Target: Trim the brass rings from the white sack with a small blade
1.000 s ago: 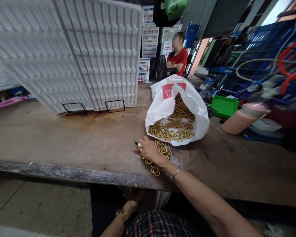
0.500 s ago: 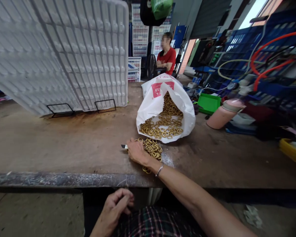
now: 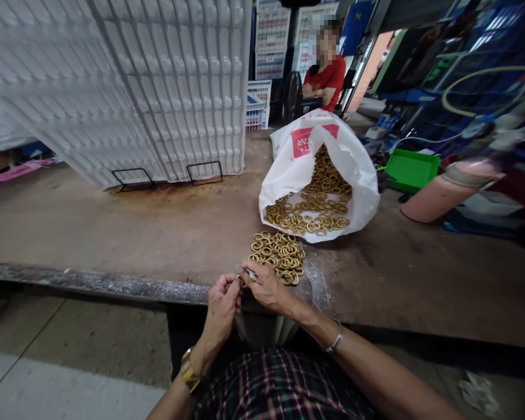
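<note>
- While both hands meet just over the near edge of the table [image 3: 149, 245], one brass-coloured ring [image 3: 239, 279] sits between them, mostly covered by fingers.
- The left hand [image 3: 221, 296] has its thumb and fingertips pinched together on that ring; the right hand [image 3: 266, 286] has its fingers closed round a slim tool [image 3: 251, 274], too small to identify, with its fingertips beside the ring. Whether they touch it, I cannot tell.
- More rings lie in a loose pile [image 3: 284, 251] just beyond the right hand, and many others fill the white bag [image 3: 363, 198] lying on its side behind.
- Judging by the metallic look, each ring is probably light, stiff and hard to break, though its smooth, rounded surface could roll or slip under a fingertip.
- A thumb-and-finger pinch on the rim, opposite where the tool comes near, seems the surest hold, leaving skin away from the tip.
</note>
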The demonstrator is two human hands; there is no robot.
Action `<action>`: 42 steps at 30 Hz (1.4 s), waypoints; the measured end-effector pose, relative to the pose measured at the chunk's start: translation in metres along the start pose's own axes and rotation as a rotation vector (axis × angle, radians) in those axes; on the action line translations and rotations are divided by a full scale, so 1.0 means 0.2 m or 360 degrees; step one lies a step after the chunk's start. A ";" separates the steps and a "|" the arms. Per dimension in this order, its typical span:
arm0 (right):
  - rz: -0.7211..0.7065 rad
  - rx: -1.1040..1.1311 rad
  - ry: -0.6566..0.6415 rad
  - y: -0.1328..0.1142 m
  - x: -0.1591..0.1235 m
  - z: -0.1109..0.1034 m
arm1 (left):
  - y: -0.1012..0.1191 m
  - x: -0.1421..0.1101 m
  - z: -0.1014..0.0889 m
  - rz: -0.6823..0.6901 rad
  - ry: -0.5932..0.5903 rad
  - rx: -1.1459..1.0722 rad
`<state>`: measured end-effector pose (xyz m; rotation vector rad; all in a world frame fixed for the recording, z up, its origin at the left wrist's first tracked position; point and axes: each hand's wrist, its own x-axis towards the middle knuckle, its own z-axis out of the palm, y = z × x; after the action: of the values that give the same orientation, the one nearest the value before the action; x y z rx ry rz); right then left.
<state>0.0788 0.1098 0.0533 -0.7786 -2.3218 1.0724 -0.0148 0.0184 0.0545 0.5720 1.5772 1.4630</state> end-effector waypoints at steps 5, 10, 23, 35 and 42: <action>0.0251 0.0300 -0.0004 -0.01 -0.01 0.01 | -0.02 -0.02 0.00 0.0147 0.0130 0.0107; 0.0454 0.0765 -0.0199 0.01 -0.03 0.02 | -0.03 -0.03 0.02 0.0339 0.0202 0.0223; 0.0567 0.1051 -0.0130 0.02 -0.03 0.00 | -0.02 -0.03 0.04 0.0076 -0.0002 0.0162; 0.0550 0.0955 -0.0113 0.03 -0.02 0.00 | -0.03 -0.02 0.01 0.0016 -0.0155 0.0011; 0.0506 0.0880 -0.0098 0.02 -0.02 0.00 | -0.03 -0.03 0.00 -0.0017 -0.0213 -0.0142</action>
<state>0.0823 0.1095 0.0505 -0.9060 -1.8301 1.7920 -0.0114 0.0128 0.0504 0.5959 1.4022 1.4489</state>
